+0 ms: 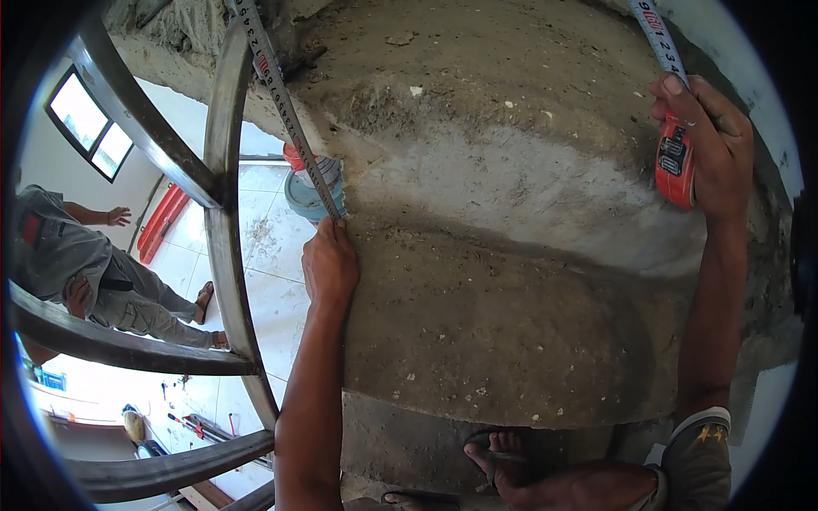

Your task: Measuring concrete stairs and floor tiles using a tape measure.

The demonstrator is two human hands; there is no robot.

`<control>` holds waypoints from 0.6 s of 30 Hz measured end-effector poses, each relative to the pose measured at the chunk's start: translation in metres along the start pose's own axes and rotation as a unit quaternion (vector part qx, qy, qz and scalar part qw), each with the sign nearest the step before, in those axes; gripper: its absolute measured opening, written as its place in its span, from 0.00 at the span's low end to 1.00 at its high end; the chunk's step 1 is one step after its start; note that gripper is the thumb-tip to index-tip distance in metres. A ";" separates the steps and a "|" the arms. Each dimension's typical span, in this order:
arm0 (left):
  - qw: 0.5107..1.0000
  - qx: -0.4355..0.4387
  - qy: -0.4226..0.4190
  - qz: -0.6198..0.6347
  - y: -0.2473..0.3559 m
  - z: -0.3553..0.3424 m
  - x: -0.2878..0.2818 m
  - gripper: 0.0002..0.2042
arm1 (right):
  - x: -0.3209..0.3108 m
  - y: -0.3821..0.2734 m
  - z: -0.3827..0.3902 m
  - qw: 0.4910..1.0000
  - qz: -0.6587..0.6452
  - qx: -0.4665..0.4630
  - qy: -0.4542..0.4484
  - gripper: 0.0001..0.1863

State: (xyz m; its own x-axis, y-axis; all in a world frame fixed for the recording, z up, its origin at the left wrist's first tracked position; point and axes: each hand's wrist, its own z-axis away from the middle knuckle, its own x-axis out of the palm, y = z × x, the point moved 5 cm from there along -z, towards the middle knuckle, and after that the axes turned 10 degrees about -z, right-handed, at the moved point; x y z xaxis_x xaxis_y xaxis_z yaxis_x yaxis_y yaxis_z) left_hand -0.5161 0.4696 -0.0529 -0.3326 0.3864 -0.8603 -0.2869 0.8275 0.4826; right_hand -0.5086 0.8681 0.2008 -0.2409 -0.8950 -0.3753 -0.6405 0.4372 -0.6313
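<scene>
My right hand [711, 136] is wrapped round the red case of a tape measure [676, 166], at the far right above the concrete steps. From the case a stretch of marked blade [654, 30] runs up out of the picture. At the left edge of the steps, my left hand [331, 262] pinches a marked tape blade [285, 106] between its fingers. That blade slants up and left past the metal railing and leaves the view at the top. Where the two stretches meet lies outside the picture.
Rough concrete steps [494, 341] fill the middle, with my sandalled foot [503, 456] lower down. A curved metal railing [226, 170] borders the left side. Beyond it, on the tiled floor below, are a person [77, 264], a blue bucket [315, 194], a red long object [162, 223] and tools [200, 427].
</scene>
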 end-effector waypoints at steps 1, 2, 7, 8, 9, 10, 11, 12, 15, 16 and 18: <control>1.000 -0.001 0.001 0.000 0.000 0.000 -0.001 0.14 | 0.000 0.000 0.000 1.000 -0.001 -0.001 0.009 0.16; 1.000 -0.005 0.004 0.000 0.001 0.001 -0.002 0.14 | 0.000 0.000 0.001 1.000 -0.001 -0.002 0.017 0.16; 1.000 0.000 0.012 0.011 0.005 0.004 -0.007 0.14 | 0.000 -0.002 0.001 1.000 0.007 -0.009 0.013 0.17; 1.000 -0.004 0.005 0.005 0.003 0.004 -0.006 0.14 | 0.001 -0.002 0.002 1.000 -0.001 0.001 0.023 0.17; 1.000 -0.008 -0.002 -0.001 0.001 0.003 -0.004 0.14 | 0.002 -0.003 0.002 1.000 -0.002 -0.001 0.024 0.17; 1.000 -0.008 0.000 -0.001 0.000 0.002 -0.004 0.14 | 0.003 -0.004 0.002 1.000 -0.002 0.001 0.019 0.17; 1.000 -0.005 0.000 -0.005 -0.001 0.002 -0.002 0.15 | 0.003 -0.003 0.002 1.000 -0.001 0.004 0.013 0.17; 1.000 -0.002 -0.001 -0.009 -0.001 0.002 -0.001 0.15 | 0.004 -0.003 0.002 1.000 -0.001 0.004 0.013 0.17; 1.000 -0.006 -0.011 -0.012 0.002 0.002 -0.002 0.16 | 0.002 -0.002 0.002 1.000 0.001 -0.002 0.027 0.17; 1.000 -0.005 -0.012 -0.012 0.002 0.002 -0.002 0.16 | 0.002 -0.003 0.002 1.000 -0.004 -0.006 0.027 0.17; 1.000 -0.003 -0.009 -0.001 0.002 0.002 -0.003 0.16 | 0.004 -0.005 0.002 1.000 -0.011 -0.011 0.027 0.17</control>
State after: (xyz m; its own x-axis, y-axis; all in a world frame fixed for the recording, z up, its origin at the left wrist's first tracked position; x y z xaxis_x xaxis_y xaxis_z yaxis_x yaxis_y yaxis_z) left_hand -0.5140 0.4703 -0.0498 -0.3153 0.3918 -0.8643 -0.2926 0.8263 0.4813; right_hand -0.5051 0.8629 0.2009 -0.2660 -0.9080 -0.3236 -0.6618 0.4161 -0.6236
